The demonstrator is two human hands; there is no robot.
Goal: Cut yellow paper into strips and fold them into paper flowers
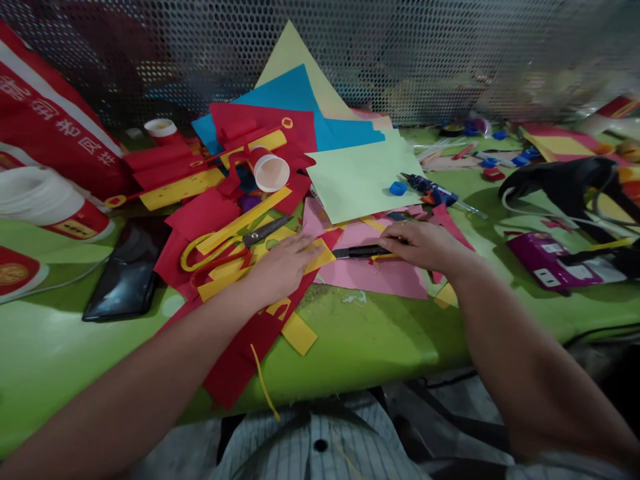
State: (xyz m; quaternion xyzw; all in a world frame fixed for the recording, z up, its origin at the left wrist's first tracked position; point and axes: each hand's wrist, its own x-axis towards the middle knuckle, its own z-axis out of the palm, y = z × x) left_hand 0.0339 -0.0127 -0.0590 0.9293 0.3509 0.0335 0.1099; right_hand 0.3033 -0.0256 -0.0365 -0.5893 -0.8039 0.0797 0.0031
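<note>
One bright green table (380,340) fills most of the view, with a perforated metal screen (425,60) along its back. At the far left leans a red bag (65,113) printed with white characters. Overlapping sheets lie across the middle: a pale yellow sheet (300,60) at the back, a blue sheet (295,100) before it, then a pale green sheet (360,167) and, nearer, a pink sheet (380,283). A long red paper piece (235,367) slants toward the table's front edge. Nested white paper cups (30,190) lie by the bag, near a black smartphone (125,273). The left hand (280,270) lies flat, fingers extended, on the red and yellow paper. The right hand (420,243) is closed around a black-handled utility knife (367,251) over the pink sheet, its blade pointing left. Yellow-and-red-handled scissors (265,232) rest just beyond the left hand, and a purple box (535,257) sits off to the right. Behind the knife lies a glue gun (437,191). A small yellow paper piece (327,257) is under the left fingertips, the blade reaching its edge. Smallest, a blue cap (398,189) rests on the pale green sheet.
</note>
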